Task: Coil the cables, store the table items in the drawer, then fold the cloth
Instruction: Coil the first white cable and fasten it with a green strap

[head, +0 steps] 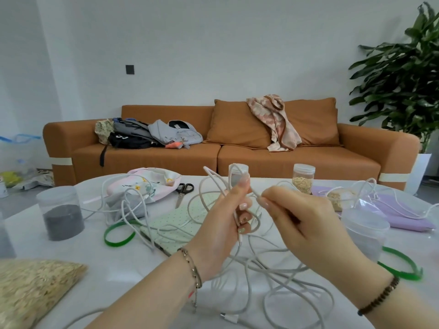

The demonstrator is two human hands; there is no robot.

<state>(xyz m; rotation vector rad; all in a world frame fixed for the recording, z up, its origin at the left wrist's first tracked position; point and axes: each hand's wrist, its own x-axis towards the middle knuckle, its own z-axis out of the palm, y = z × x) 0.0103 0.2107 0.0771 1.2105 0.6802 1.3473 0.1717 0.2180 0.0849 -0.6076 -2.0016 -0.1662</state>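
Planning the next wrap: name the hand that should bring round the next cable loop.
Right. The right hand pinches the free run of the white cable, whose slack lies on the table; the left hand grips the gathered loops, so probably it only holds.

A living room in a home is shown. An orange sofa [237,160] is set across the middle of the frame against a plain white wall, cushions [232,124] propped on it. Bags [142,134] are piled at its left end, a garment [275,122] draped over its back. A potted plant [403,67] is seen at upper right, a low white table [142,257] in the foreground.
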